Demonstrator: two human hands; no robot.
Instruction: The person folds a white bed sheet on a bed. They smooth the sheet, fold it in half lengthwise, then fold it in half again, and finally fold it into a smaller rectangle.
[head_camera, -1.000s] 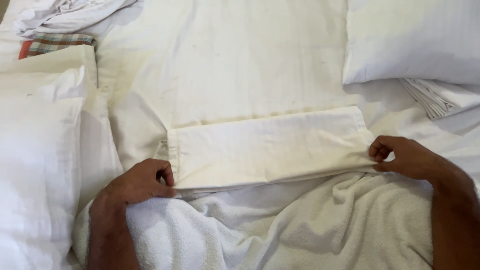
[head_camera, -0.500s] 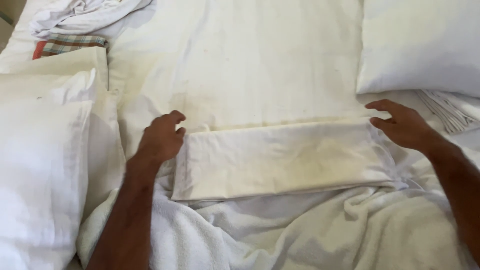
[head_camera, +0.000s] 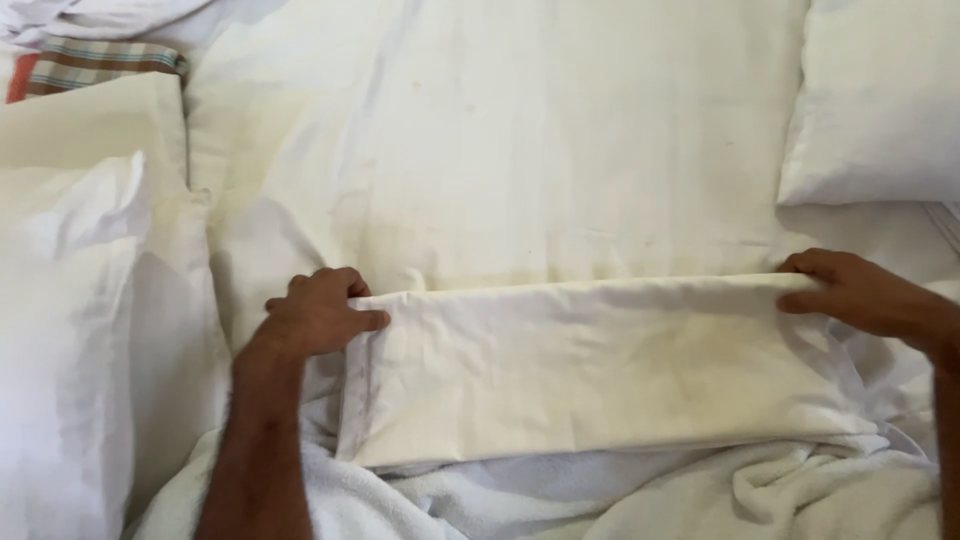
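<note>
Both hands, left hand (head_camera: 315, 315) and right hand (head_camera: 860, 293), now grip the folded sheet (head_camera: 600, 370) ends.

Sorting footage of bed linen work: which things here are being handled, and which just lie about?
Handled:
folded white cloth
left hand
right hand

Lying about:
pillow
checked cloth
white towel
pillows at left

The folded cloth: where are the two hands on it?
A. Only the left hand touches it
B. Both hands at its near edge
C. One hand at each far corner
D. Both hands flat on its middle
C: the left hand is at the far left corner of the folded cloth and the right hand is at its far right corner; the middle lies bare.
</note>
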